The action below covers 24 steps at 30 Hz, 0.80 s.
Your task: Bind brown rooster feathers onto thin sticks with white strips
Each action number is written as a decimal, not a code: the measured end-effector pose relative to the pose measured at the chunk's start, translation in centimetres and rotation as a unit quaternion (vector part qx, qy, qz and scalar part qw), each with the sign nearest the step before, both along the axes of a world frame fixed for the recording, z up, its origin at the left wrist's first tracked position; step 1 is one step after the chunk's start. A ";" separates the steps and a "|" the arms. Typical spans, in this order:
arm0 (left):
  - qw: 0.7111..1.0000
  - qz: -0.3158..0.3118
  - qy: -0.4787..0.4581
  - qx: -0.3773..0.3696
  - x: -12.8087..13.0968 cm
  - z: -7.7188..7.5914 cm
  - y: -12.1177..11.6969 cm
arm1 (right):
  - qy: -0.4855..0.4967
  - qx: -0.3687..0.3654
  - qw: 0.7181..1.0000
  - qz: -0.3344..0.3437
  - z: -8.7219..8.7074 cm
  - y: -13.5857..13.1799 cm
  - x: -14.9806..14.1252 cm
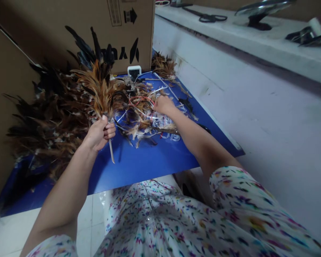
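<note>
My left hand (101, 132) is wrapped round the thin stick of a feather duster (100, 91), held upright over the table. Brown feathers ring its upper part, dark ones top it, and the bare stick end (111, 151) pokes out below my fist. My right hand (163, 105) is closed over the loose feathers at the middle of the table, right beside some thin red string (140, 100). Its fingertips are partly hidden, so what they pinch does not show. Clear plastic loops (173, 136) and loose feathers (136, 131) lie under my right forearm.
A big heap of brown and black feathers (50, 117) covers the left of the blue table (139, 169). Cardboard boxes (133, 21) stand behind and left. Near the back is a small white-framed device (134, 72). Scissors (212, 18) lie on the ledge (256, 41) at right.
</note>
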<state>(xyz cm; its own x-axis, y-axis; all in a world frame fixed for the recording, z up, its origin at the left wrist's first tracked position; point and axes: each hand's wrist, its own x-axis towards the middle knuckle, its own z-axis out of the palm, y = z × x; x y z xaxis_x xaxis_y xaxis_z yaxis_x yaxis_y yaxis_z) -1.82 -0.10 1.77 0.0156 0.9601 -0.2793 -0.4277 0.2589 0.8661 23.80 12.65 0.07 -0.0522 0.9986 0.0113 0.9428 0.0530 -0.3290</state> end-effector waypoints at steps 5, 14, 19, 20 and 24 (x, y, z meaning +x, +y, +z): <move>1.000 -0.012 0.014 0.014 -0.1 0.0 -0.1 | 0.038 0.006 0.998 0.046 0.1 0.2 1.3; 0.999 -0.024 0.043 0.011 0.4 0.3 -0.6 | 0.104 0.029 0.994 0.032 1.6 1.7 7.1; 0.996 -0.036 0.077 0.014 0.3 0.0 -0.9 | 0.011 0.061 0.998 0.009 0.4 5.2 8.1; 0.996 -0.040 0.080 0.013 0.2 0.0 -0.9 | 0.001 0.060 0.998 0.011 0.2 5.8 8.0; 0.995 -0.030 0.094 0.001 -0.1 -0.2 -0.9 | -0.026 0.040 0.998 0.037 -0.5 8.2 7.4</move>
<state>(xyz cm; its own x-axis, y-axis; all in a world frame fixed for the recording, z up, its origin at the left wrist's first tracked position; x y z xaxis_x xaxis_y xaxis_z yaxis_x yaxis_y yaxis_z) -1.93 -1.00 1.58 0.0205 0.9598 -0.2800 -0.2414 0.2765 0.9302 31.24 20.81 -0.43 -0.1276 0.9881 0.0857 0.9512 0.1464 -0.2716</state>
